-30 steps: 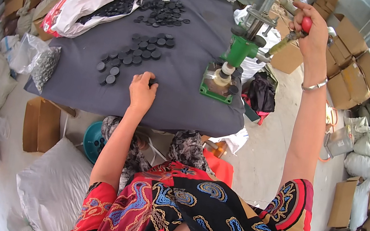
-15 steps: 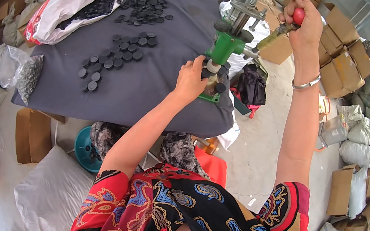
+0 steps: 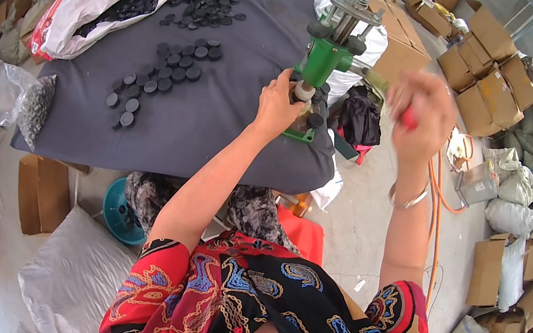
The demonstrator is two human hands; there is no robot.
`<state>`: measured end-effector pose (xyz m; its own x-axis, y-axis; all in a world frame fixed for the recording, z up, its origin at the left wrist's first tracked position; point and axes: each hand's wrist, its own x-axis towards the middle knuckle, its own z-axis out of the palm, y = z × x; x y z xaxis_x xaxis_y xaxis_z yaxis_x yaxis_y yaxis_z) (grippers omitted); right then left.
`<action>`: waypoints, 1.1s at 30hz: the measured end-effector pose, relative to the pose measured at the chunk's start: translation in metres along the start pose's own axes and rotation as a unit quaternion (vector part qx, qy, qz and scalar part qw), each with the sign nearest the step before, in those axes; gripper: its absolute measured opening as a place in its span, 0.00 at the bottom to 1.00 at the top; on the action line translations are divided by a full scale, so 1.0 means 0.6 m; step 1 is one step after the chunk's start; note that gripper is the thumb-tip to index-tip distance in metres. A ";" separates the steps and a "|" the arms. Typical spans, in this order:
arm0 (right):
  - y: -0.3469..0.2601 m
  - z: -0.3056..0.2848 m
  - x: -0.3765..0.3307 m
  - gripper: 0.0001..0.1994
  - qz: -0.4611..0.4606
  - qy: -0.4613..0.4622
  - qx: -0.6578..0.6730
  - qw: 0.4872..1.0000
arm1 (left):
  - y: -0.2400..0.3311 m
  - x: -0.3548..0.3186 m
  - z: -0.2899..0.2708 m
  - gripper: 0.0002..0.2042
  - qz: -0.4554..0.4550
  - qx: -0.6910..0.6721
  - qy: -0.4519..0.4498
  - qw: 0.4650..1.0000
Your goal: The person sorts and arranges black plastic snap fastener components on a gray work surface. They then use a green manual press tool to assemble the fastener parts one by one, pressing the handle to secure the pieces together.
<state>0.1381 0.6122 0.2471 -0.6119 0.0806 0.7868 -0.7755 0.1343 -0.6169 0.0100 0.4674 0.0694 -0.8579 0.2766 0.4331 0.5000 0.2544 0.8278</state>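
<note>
Standing at the grey cloth-covered table's [image 3: 217, 124] right edge, the green metal hand press [image 3: 325, 61] has the left hand [image 3: 281, 103] touching its base, fingers curled; the right hand [image 3: 422, 111] grips its red-tipped lever [image 3: 408, 119], blurred.

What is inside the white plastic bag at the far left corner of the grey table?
The white plastic bag lies open, showing a heap of small black round caps like those loose on the grey table. How deep the heap runs is hidden by the bag's folds.

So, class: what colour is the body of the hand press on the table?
Green; the press body shows best in the head view.
</note>
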 end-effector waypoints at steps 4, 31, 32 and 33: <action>0.048 0.013 -0.159 0.08 -0.177 -0.123 -0.261 0.941 | 0.008 -0.018 -0.031 0.33 0.025 0.032 0.006 0.999; 0.007 -0.051 0.179 0.15 0.149 0.012 0.042 0.988 | -0.094 -0.220 -0.318 0.16 0.029 0.360 0.175 0.916; 0.015 -0.054 0.189 0.15 0.152 0.016 0.041 0.987 | -0.095 -0.219 -0.318 0.16 0.030 0.366 0.192 0.910; 0.021 -0.054 0.199 0.15 0.154 0.021 0.039 0.987 | -0.097 -0.217 -0.322 0.16 0.030 0.336 0.197 0.921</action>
<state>0.0599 0.6558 0.3339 -0.8144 0.1467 0.5614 -0.5650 0.0203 -0.8249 0.0696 0.2375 0.0335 -0.7372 -0.0150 0.6755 0.3944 0.8021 0.4483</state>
